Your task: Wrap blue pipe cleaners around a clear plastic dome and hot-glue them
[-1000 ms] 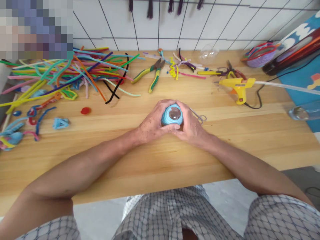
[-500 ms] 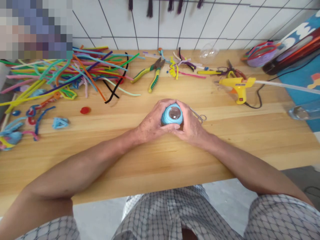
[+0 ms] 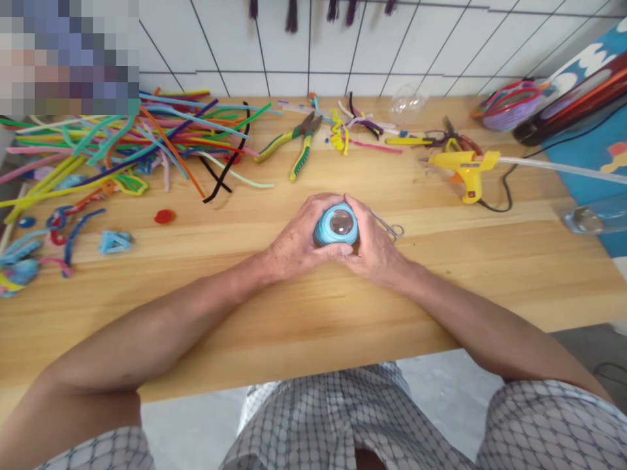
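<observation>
Head view: hands cup blue container, contents unclear.

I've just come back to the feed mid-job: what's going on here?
Someone's left grip and right grip cup a light-blue ridged round piece with a clear top, over the wooden table. Scissors lie partly hidden by the right grip. Beyond, spread pliers and a yellow glue gun rest untouched; pipe cleaners lie heaped at left.
</observation>
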A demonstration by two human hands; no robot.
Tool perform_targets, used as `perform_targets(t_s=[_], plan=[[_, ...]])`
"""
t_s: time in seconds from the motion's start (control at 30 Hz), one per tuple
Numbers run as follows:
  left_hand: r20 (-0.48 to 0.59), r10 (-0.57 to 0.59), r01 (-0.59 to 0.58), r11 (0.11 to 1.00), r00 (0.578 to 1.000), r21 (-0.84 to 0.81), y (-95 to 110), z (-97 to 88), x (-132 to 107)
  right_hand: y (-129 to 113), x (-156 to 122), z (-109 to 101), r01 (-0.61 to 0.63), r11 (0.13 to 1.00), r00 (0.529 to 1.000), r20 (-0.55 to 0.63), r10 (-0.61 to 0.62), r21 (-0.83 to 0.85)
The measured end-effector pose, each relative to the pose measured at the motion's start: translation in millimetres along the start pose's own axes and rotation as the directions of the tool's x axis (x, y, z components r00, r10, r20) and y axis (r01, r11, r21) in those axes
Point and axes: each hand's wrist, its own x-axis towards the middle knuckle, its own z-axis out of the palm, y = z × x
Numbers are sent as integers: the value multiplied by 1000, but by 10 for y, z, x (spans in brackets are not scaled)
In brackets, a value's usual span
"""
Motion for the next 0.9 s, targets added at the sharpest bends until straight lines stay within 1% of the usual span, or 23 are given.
perform_targets(t_s=[0.23, 0.47, 0.53, 0.63, 0.73, 0.83, 0.9], plan=[[8, -31, 31, 999, 999, 22, -6, -2, -15, -34, 17, 4, -15, 1000, 1000, -4, 15, 3], [-13, 23, -23, 1000, 1000, 10, 18, -7, -26, -25, -6, -45, 44, 999, 999, -5, -44, -11], [-8, 9, -9, 1000, 1000, 12, 25, -10, -26, -18, -6, -59, 58, 998, 998, 1, -58, -7], [2, -13, 13, 1000, 1000, -15, 42, -24, -27, -17, 1, -67, 46, 999, 999, 8, -46, 2], [12, -94, 95, 992, 995, -86, 76, -55, -33, -24, 9, -64, 38, 999, 999, 9, -38, 13], [26, -230, 231, 958, 973, -170, 104, -87, -34, -31, 12, -61, 35, 999, 999, 2, -35, 21], [40, -282, 284, 937, 959, -205, 107, -99, -29, -32, 11, -60, 33, 999, 999, 5, -33, 22]])
